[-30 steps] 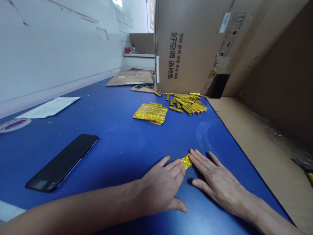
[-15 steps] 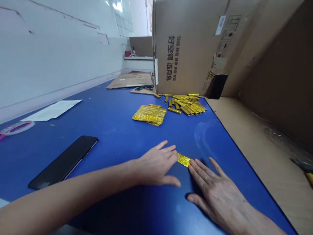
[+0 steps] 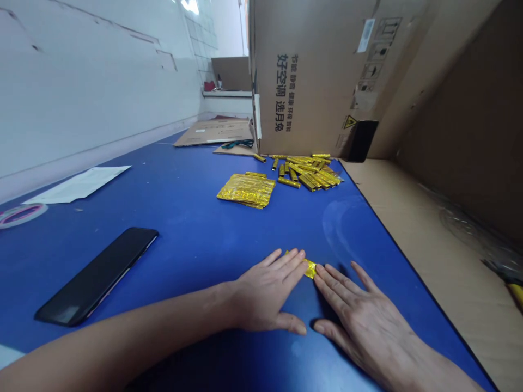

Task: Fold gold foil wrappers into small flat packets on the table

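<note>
A small piece of shiny gold foil (image 3: 311, 269) lies flat on the blue table, partly covered by my fingers. My left hand (image 3: 272, 291) rests on it with fingers stretched out and thumb apart. The fingertips of my right hand (image 3: 355, 313) press on the foil's right end, its fingers extended and flat. Beyond both hands sits a stack of flat gold foil sheets (image 3: 247, 190). Farther right, a loose pile of narrow gold foil strips or tubes (image 3: 310, 173) lies by the cardboard box.
A large cardboard box (image 3: 318, 81) stands at the back right, with flat cardboard (image 3: 216, 131) left of it. A black phone (image 3: 98, 275), white paper (image 3: 79, 185) and a roll of tape (image 3: 22, 216) lie on the left. The table's edge runs along the right.
My left hand has slid slightly right and nearer, over the foil, covering more of it. My right hand stays at the foil's right end. The view has shifted a little.
</note>
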Demonstrator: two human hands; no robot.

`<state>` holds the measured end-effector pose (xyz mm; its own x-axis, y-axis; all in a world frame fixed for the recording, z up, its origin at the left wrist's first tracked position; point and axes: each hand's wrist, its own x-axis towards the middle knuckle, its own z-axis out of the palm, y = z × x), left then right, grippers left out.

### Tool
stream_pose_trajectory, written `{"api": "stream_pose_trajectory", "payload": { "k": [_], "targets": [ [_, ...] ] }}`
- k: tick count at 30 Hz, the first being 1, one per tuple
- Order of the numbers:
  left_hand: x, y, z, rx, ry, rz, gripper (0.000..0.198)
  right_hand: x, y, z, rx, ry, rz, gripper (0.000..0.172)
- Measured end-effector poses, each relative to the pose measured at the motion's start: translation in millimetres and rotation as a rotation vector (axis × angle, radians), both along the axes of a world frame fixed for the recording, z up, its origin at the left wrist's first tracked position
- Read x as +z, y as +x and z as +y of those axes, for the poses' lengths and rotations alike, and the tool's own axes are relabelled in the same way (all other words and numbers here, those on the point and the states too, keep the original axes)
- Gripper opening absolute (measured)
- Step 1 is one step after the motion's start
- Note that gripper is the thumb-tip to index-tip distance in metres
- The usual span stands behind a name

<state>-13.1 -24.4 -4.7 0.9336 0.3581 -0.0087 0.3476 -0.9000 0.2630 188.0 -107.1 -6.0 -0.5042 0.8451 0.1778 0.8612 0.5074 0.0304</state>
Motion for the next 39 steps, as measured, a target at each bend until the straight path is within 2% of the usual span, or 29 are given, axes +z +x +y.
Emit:
{"api": "stream_pose_trajectory", "payload": {
  "k": [4,11,14,18,22,24,31,34,39],
  "targets": [
    [1.6,-9.2,-2.5,0.022,0.020,0.015,0.088,8.0,6.5,7.2,-0.033,-0.073,-0.015,0.048],
    [8.2,-15.3,-36.5,0.012,0.022,0.001,0.085,9.8,16.9,20.2,-0.090,-0.086,0.018,0.039],
    [8.3,-15.3,-42.3,0.001,0.032,-0.010,0.087,8.5,20.9,22.0,-0.105,-0.102,0.032,0.040],
    [8.2,-13.8,-42.3,0.010,0.054,-0.007,0.086,11.2,14.2,16.6,-0.130,-0.122,0.060,0.053],
    [9.3,-12.3,-42.0,0.017,0.032,-0.003,0.088,14.1,-9.9,4.0,0.100,-0.245,0.095,0.070],
    [9.3,-12.0,-41.7,0.024,0.016,0.010,0.089,12.8,-17.4,1.2,0.135,-0.291,0.106,0.075],
    [7.9,-11.7,-43.2,0.018,0.020,0.016,0.089,3.2,0.2,13.6,-0.018,-0.222,0.038,0.059],
    [7.5,-11.6,-42.8,0.019,0.044,0.007,0.090,3.1,4.7,14.9,-0.049,-0.202,0.001,0.058],
    [3.7,-18.0,-20.2,0.083,0.128,0.026,0.090,2.0,6.3,10.7,-0.080,-0.104,-0.080,0.060]
  ]
}}
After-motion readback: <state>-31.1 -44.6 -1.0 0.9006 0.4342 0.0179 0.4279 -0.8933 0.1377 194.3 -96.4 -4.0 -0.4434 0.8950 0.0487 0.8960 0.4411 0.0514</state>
